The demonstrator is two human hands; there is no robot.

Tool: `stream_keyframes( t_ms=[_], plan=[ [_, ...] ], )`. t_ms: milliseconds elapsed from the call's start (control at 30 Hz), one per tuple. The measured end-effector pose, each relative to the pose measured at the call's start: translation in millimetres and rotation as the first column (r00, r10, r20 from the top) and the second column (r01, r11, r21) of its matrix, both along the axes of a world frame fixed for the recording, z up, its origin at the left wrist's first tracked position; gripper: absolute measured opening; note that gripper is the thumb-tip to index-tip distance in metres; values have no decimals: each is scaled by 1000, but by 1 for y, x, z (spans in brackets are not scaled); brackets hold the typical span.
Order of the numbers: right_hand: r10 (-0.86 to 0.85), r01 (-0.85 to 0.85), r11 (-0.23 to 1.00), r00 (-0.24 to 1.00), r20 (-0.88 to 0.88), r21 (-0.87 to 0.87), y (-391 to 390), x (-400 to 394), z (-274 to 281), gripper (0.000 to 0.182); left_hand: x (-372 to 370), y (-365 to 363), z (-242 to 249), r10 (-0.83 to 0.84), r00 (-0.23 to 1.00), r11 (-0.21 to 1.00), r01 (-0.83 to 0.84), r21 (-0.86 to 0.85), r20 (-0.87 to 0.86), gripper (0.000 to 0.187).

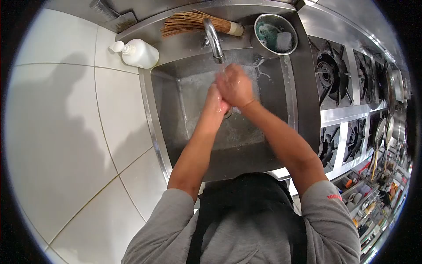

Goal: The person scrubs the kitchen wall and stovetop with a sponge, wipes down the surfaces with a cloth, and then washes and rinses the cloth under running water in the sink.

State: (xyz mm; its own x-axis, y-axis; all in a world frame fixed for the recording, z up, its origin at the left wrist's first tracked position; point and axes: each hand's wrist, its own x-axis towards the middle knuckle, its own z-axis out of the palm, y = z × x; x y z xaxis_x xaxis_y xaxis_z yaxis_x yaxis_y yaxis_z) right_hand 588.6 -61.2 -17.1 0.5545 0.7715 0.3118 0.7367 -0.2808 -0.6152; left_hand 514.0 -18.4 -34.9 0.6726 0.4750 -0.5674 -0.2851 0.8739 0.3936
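— Water (223, 69) was what you were working with, wasn't it? Where did it fall?

— It ran in a thin stream from the curved steel faucet (212, 37) straight down onto your hands, just below the spout. You held them there so the flow would reach both at once.

— How were my hands set?

— Your right hand (236, 86) lay over your left hand (216, 102), palms pressed together, the right fingers wrapped across the left. Neither pinched any object that I could make out, though something pinkish showed just below the faucet, between them, and I could not tell if it was skin or a small thing.

— And around the faucet?

— Beneath it sat the deep steel sink (167, 101), square-walled, dull and wet. Behind the faucet lay a bundle brush (193, 23) of stiff brown bristles, kept close for scrubbing, probably. Right of the faucet stood a round metal bowl (276, 33) with a sponge-like pad in it. Left of the faucet, a white plastic pump bottle (140, 53) lay on its side on the tiled ledge.
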Motion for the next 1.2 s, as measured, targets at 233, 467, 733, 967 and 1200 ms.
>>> stream_keyframes(
  t_ms=[233, 467, 733, 967, 1200],
  plan=[
    [-45, 47, 991, 999, 21, -128, 5, -13, 10, 28, -10, 4, -26, -13, 992, 992, 28, -121, 125, 43],
    [-28, 20, 981, 999, -37, -193, -9, 0, -16, 34, -6, 3, 4, -70, 978, 962, 119, -248, 197, 47],
    [26, -207, 977, -102, -994, 47, -32, 53, 10, 62, 18, 57, 22, -256, 962, 966, 252, -51, -94, 22],
    [196, -445, 855, 755, -626, -268, -47, 31, -56, 52, -21, 75, 73, -240, 957, 969, 247, 21, -165, 19],
    [76, -275, 782, 933, -352, -560, -50, 86, -21, 51, -79, 115, 58, 19, 997, 999, -20, 25, 69, 28]
  ],
)
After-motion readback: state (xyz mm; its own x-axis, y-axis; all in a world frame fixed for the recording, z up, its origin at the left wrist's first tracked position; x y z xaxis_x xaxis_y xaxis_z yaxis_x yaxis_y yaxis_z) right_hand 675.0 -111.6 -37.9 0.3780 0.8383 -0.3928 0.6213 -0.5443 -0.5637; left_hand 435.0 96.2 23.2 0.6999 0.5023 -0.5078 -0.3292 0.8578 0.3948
